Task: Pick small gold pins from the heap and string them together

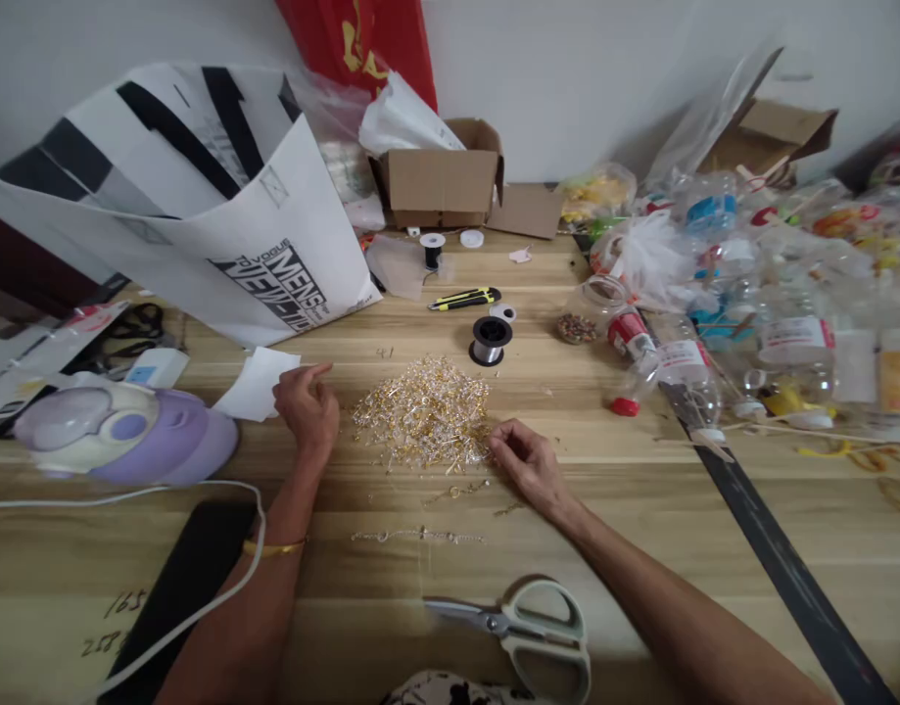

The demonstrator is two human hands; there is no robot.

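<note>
Here the right hand [527, 462] pinches at the bead pile [424, 411] mid-frame; the left hand [307, 406], loosely curled, rests beside it, steadying.

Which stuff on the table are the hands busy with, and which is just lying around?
In use: left hand and right hand, either side of the glittering gold and clear bead pile; thin beaded strand.

Lying about: grey-handled scissors, silver wire spool, yellow-black utility knife, purple plastic mask, brown cardboard box.
</note>
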